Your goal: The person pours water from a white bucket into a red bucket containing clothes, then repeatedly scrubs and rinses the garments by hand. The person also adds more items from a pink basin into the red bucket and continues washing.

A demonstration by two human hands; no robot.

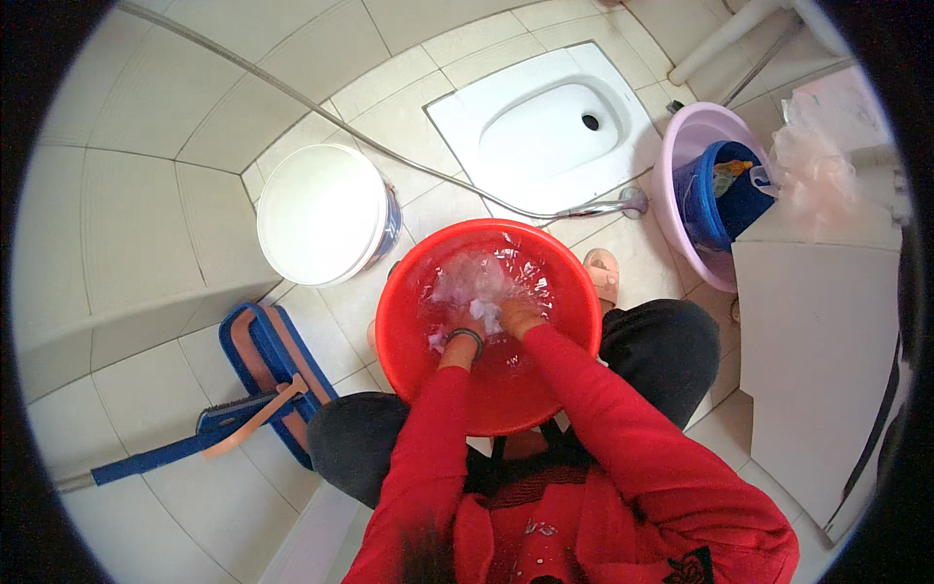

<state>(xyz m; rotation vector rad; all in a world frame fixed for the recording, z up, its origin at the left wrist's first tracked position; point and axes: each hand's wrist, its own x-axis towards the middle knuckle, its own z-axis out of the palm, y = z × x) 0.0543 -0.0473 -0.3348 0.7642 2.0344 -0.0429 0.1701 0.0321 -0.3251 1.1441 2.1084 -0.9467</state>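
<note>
Two red sleeves (433, 428) slope down into the red basin (392, 336); near its middle, the left hand (469, 324) and right hand (520, 316) dip close together at whitish cloth (484, 312) in water (511, 363). From here, I can't tell their grip.

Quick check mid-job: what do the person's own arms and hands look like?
Both arms wear long, plain red sleeves reaching toward the wrists. The left hand and right hand show no gloves. A dark, narrow band circles the left wrist; none shows on the right. The fingers are too blurred to describe.
</note>
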